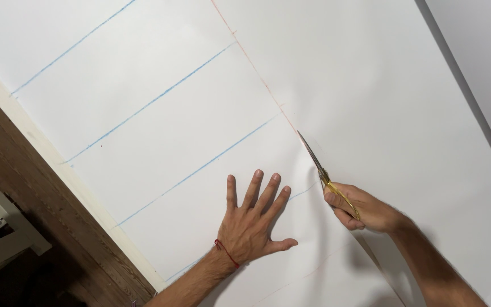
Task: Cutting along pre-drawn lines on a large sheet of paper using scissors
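Observation:
A large white sheet (143, 85) marked with blue lines and one long red line covers the table. My left hand (254, 222) lies flat on it with fingers spread, a red string around the wrist. My right hand (359, 207) grips gold-handled scissors (316, 165), whose blades point up-left along the red line. Behind the scissors the sheet is parted by a cut that runs to the lower right.
The table's pale edge (58, 165) runs diagonally at the left, with dark wooden floor (41, 227) beyond it. A white piece of furniture (1, 233) stands at the lower left. The sheet's right edge (467, 91) slants at the top right.

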